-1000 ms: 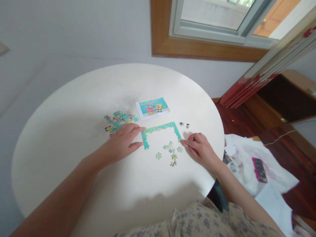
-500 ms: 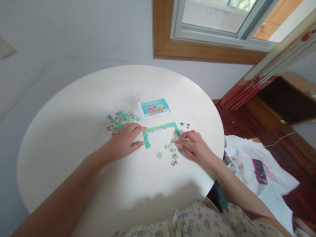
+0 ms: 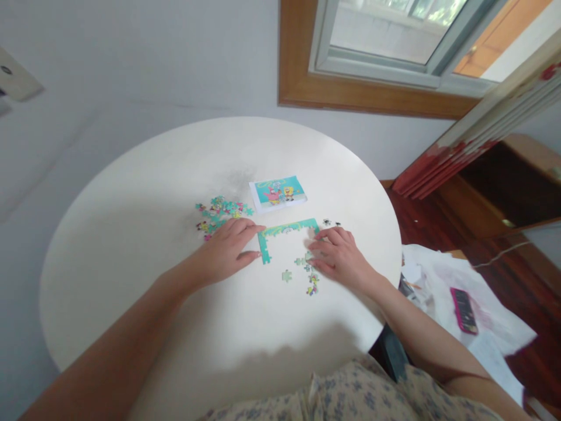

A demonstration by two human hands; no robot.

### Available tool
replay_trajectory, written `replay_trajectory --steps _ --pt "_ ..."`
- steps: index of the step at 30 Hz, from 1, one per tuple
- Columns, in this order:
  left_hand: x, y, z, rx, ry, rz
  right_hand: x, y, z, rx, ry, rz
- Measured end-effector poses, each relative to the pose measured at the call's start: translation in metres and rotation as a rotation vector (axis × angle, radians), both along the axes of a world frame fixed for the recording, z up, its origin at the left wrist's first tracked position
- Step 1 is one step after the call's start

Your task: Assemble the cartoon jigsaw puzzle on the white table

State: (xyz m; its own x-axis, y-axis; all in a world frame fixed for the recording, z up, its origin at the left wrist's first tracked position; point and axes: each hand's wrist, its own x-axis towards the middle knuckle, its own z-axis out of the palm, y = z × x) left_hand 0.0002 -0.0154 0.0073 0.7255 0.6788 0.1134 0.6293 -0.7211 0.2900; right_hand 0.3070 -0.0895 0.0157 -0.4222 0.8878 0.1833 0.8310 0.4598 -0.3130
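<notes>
A partly joined jigsaw puzzle border (image 3: 289, 227) lies on the white table, teal along its top and left side. My left hand (image 3: 232, 248) rests at its left side, index finger at the top left corner and thumb lower down, spread apart. My right hand (image 3: 339, 257) is over the puzzle's right side, fingers apart and bent, covering most of that strip. Pale green pieces (image 3: 300, 261) lie beside the right fingertips. One loose pale piece (image 3: 286, 275) sits apart inside the open area, and yellow patterned pieces (image 3: 312, 285) are below the right hand.
A heap of mixed puzzle pieces (image 3: 225, 207) lies beyond my left hand. Behind the border is a reference picture card (image 3: 280, 192) with cartoon figures. Two dark pieces (image 3: 326, 222) are at the upper right. A pink-cased phone (image 3: 463, 311) lies off the table's right edge.
My right hand has shifted slightly farther up along the puzzle's right side and hides more of it. My left hand stays at the left side. The whole view has moved a little.
</notes>
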Motion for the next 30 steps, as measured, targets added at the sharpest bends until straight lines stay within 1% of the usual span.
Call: replay_trajectory --steps 9,13,17,22,26,30 --pt "0.002 -0.002 0.004 -0.005 0.031 0.021 0.0 0.005 -0.006 -0.076 0.115 -0.002" --pt "0.002 -0.001 0.003 -0.004 0.027 0.015 -0.003 0.005 -0.004 -0.083 0.163 -0.016" --pt "0.002 -0.001 0.003 -0.014 0.004 0.021 -0.006 0.003 -0.002 -0.091 0.165 -0.005" --pt "0.002 -0.002 0.004 -0.012 -0.006 0.016 -0.004 0.004 0.002 -0.113 0.215 -0.008" --pt "0.002 -0.003 0.006 -0.012 -0.009 0.017 -0.01 0.007 0.012 -0.154 0.302 0.048" --pt "0.003 -0.006 0.008 -0.026 -0.022 0.023 -0.032 0.013 0.018 -0.18 0.364 0.135"
